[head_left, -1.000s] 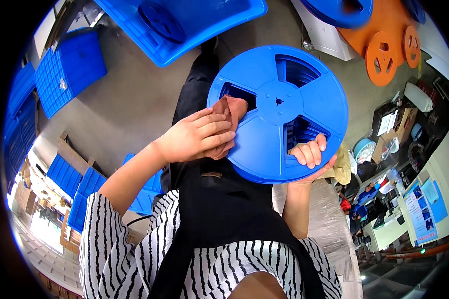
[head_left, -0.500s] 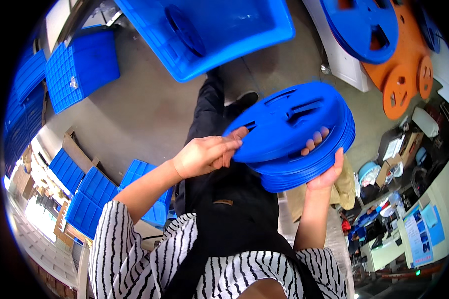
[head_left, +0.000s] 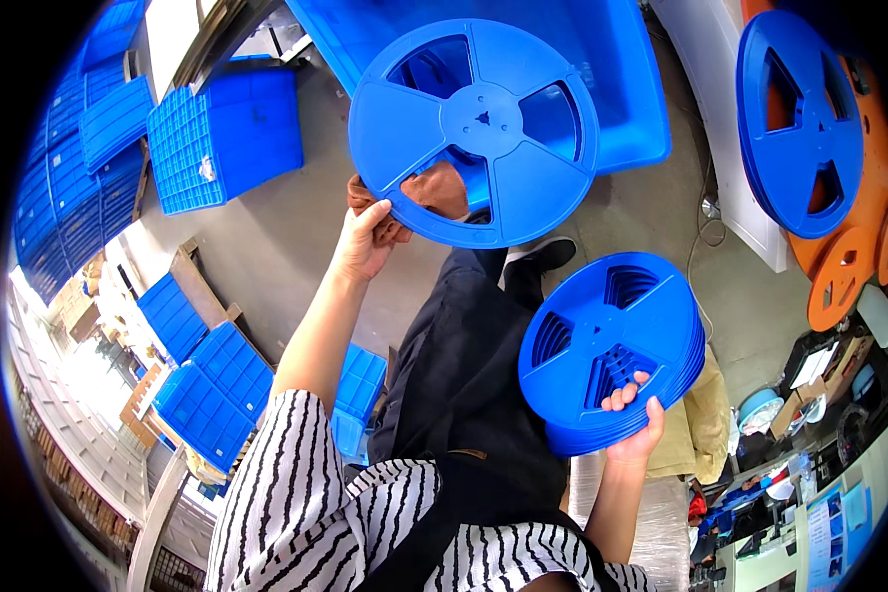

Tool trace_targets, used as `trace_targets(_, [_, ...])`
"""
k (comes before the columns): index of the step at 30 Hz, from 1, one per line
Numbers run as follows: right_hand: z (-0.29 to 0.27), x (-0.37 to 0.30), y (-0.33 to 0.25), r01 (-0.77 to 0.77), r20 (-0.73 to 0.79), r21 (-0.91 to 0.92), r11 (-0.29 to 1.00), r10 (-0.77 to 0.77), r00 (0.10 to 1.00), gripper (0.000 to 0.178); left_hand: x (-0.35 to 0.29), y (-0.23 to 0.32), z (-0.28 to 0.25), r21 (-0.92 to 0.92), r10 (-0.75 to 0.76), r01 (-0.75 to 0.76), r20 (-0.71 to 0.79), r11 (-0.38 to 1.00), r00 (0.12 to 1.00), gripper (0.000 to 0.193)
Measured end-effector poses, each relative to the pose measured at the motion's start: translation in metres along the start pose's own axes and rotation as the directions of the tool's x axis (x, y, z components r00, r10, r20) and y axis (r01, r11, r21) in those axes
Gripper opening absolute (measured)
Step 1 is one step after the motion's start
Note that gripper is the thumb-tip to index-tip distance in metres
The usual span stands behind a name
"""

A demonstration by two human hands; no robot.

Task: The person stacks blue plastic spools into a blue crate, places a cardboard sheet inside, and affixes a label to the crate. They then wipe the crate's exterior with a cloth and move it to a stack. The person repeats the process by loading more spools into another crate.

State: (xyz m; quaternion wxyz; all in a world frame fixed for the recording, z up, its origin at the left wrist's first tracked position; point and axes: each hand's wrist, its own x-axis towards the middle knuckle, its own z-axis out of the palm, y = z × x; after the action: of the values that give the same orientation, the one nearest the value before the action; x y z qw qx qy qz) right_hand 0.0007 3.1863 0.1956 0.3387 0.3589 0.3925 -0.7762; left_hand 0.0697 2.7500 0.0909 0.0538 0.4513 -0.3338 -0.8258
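Note:
My left hand [head_left: 365, 237] grips a single blue reel disc [head_left: 395, 118] at its lower left rim, thumb on the front face. The disc has a round hub and three cut-out windows, and faces me. Brown cloth-like material [head_left: 436, 191] shows behind it through the lower window and beside my fingers. Lower and to the right, my right hand [head_left: 636, 424] holds a stack of similar blue reel discs [head_left: 592, 331], its fingers coming through a window. The stack's layered edges show along its lower right side.
A large blue bin [head_left: 627, 109] stands ahead, behind the single disc. Blue crates [head_left: 232, 138] are stacked to the left. At the right, more blue discs [head_left: 750, 109] lean by orange wheel-like parts [head_left: 842, 281]. A cluttered bench area [head_left: 760, 493] lies lower right.
My left hand has lifted one blue disc off the stack and moved it up and forward, before the bin. The stack in my right hand has moved down and turned its face toward me.

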Motion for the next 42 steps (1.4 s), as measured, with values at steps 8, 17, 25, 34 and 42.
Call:
trace_targets(8, [0.007, 0.006, 0.018, -0.007, 0.019, 0.052, 0.999, 0.006, 1.0, 0.044, 0.047, -0.014, -0.012, 0.008, -0.061, 0.061, -0.017, 0.998, 0.998, 0.054])
trace_targets(17, [0.017, 0.015, 0.029, -0.009, 0.019, -0.003, 1.0, 0.009, 1.0, 0.045, 0.159, -0.072, -0.004, 0.156, 0.032, -0.001, -0.2, 0.988, 0.979, 0.022])
trace_targets(25, [0.014, 0.015, 0.035, 0.008, 0.01, -0.05, 0.999, -0.007, 1.0, 0.045, 0.167, -0.08, 0.024, 0.941, 0.524, 0.246, -0.334, 0.232, 0.784, 0.046])
trace_targets(34, [0.012, 0.016, 0.037, 0.022, 0.045, -0.015, 1.0, -0.021, 0.999, 0.045, 0.193, -0.107, 0.013, 0.467, -0.024, -0.073, 0.11, -0.881, 0.994, 0.018])
trace_targets(42, [0.009, 0.021, 0.041, 0.102, 0.233, 0.334, 0.937, -0.187, 0.954, 0.034, 0.191, -0.09, 0.006, 0.574, -0.027, -0.18, 0.265, -0.798, 0.964, 0.013])
